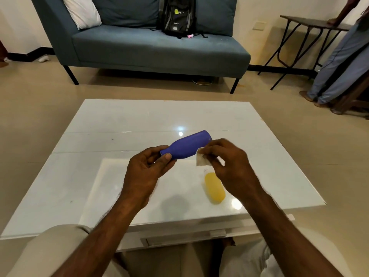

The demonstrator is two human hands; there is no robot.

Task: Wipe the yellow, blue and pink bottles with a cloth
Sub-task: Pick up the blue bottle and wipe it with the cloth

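My left hand [148,165] grips the neck end of the blue bottle [188,144], which is held sideways above the white table [99,136]. My right hand [225,156] pinches a small white cloth [201,159] against the bottle's lower side near its base. The yellow bottle [214,187] lies on its side on the table, just below my right hand, its neck partly hidden by that hand. No pink bottle is in view.
A blue sofa [149,47] with a black backpack [178,15] stands behind the table. A dark folding table [311,25] and a standing person [339,62] are at the far right. My knees sit under the table's near edge.
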